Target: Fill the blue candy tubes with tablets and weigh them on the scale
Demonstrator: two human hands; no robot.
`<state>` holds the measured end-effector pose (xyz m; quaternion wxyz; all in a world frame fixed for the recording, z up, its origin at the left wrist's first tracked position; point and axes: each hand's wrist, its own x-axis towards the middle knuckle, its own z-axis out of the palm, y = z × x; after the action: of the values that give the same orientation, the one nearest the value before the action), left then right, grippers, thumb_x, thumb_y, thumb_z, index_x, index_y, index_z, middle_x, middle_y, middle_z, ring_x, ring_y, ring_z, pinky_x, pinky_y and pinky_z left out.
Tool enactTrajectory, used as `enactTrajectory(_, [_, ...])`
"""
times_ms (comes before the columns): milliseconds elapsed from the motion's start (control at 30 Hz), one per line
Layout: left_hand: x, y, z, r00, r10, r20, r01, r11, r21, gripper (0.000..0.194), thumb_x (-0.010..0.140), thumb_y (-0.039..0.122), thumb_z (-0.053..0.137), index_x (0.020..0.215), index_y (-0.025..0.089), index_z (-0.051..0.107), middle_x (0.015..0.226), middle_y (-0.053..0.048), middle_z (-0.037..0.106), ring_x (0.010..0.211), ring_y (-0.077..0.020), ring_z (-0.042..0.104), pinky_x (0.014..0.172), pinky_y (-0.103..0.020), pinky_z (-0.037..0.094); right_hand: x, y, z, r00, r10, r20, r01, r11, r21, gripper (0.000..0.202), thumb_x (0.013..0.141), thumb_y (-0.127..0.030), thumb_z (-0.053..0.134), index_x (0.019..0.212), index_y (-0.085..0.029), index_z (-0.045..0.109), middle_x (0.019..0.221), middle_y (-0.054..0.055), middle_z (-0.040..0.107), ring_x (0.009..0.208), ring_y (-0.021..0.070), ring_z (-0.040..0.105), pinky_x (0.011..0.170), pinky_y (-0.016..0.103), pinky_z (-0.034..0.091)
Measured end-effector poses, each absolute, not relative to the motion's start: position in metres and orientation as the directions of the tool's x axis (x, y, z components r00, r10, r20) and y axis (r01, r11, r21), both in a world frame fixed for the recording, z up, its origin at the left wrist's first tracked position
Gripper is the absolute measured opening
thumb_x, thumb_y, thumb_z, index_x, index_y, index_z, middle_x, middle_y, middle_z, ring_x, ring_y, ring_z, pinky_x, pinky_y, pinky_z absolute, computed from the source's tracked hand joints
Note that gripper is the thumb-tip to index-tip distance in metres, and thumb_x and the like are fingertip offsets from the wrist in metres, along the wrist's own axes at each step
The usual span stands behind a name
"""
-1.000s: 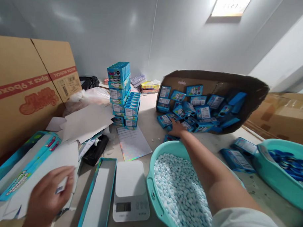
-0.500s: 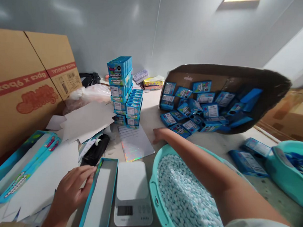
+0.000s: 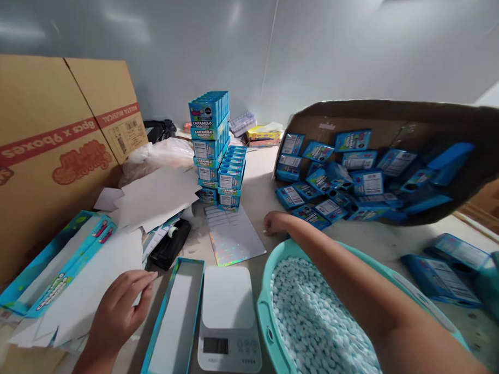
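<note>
My left hand (image 3: 125, 304) hovers just left of a long, shallow blue tray (image 3: 175, 321) with a white inside. Its thumb is apart from the fingers and it holds nothing. My right arm stretches over a turquoise tub (image 3: 265, 313) filled with small pale candies (image 3: 322, 320). Beyond the tub's far rim, my right hand (image 3: 276, 223) is curled low over the table. A tiny whitish spot shows at its fingertips, too small to name. Between tray and tub sits a white kitchen scale (image 3: 229, 298). A silvery sheet (image 3: 233, 238) lies left of my right hand.
Stacked blue candy boxes (image 3: 210, 147) stand at the back. A tipped carton (image 3: 424, 114) holds several small blue boxes (image 3: 368, 183). Two more blue boxes (image 3: 438, 278) lie at right. White card sheets (image 3: 159, 195), another blue tray (image 3: 58, 273) and a large carton (image 3: 58, 147) fill the left.
The view has shifted, so things sit farther right in it. My left hand has come away from the tray's edge. My right hand's fingers are more curled, near the same spot.
</note>
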<state>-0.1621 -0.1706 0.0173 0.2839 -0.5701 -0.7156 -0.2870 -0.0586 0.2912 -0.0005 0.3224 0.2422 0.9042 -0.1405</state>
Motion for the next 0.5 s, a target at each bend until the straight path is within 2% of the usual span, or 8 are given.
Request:
enactTrajectory(167, [-0.159,-0.166,0.020,-0.163,0.651,0.741,0.984,0.162,0.074,0.028,0.092,-0.003,0.059,0.112,0.016,0.065,0.097,-0.008,0.070,0.091,-0.0176,0.069,0.087,-0.031,0.056,-0.061,0.282,0.011,-0.744,0.364,-0.561,0.519,0.843,-0.140,0.028,0.099,-0.039,0.066,0.113,-0.015,0.068,0.112,0.006,0.069,0.095,0.0196,0.068,0.083,0.038,0.060])
enactTrajectory(300, [-0.159,-0.171,0.021,-0.139,0.653,0.744,0.986,0.158,0.045,0.029,0.092,-0.004,0.060,0.113,0.015,0.064,0.099,-0.008,0.070,0.093,-0.0177,0.068,0.089,-0.031,0.055,-0.052,0.276,0.046,-0.838,0.389,-0.383,0.481,0.858,-0.180,0.028,0.099,-0.040,0.064,0.108,-0.014,0.070,0.110,0.006,0.071,0.098,0.0213,0.068,0.088,0.039,0.058])
enactTrajectory(367, [-0.160,-0.175,0.020,-0.132,0.650,0.748,0.987,0.154,0.040,0.028,0.091,-0.004,0.061,0.112,0.015,0.065,0.099,-0.008,0.069,0.093,-0.0175,0.068,0.089,-0.031,0.054,-0.033,0.275,0.068,-0.876,0.385,-0.290,0.451,0.867,-0.212,0.026,0.097,-0.037,0.065,0.106,-0.014,0.072,0.109,0.008,0.073,0.100,0.0222,0.068,0.090,0.035,0.055])
enactTrajectory(433, [-0.161,-0.177,0.019,-0.130,0.644,0.754,0.988,0.151,0.041,0.026,0.092,-0.004,0.061,0.110,0.015,0.065,0.099,-0.008,0.069,0.092,-0.0173,0.068,0.090,-0.031,0.054,-0.002,0.274,0.087,-0.894,0.363,-0.263,0.426,0.870,-0.247,0.021,0.088,-0.035,0.071,0.096,-0.016,0.077,0.102,0.008,0.076,0.096,0.0227,0.069,0.085,0.029,0.053])
enactTrajectory(500, [-0.163,-0.178,0.017,-0.121,0.646,0.754,0.988,0.152,0.028,0.025,0.092,-0.003,0.061,0.109,0.014,0.065,0.098,-0.008,0.070,0.090,-0.0175,0.068,0.089,-0.031,0.054,0.034,0.276,0.100,-0.887,0.344,-0.308,0.429,0.860,-0.276,0.018,0.072,-0.033,0.082,0.084,-0.020,0.079,0.088,0.005,0.077,0.084,0.0230,0.071,0.074,0.028,0.052])
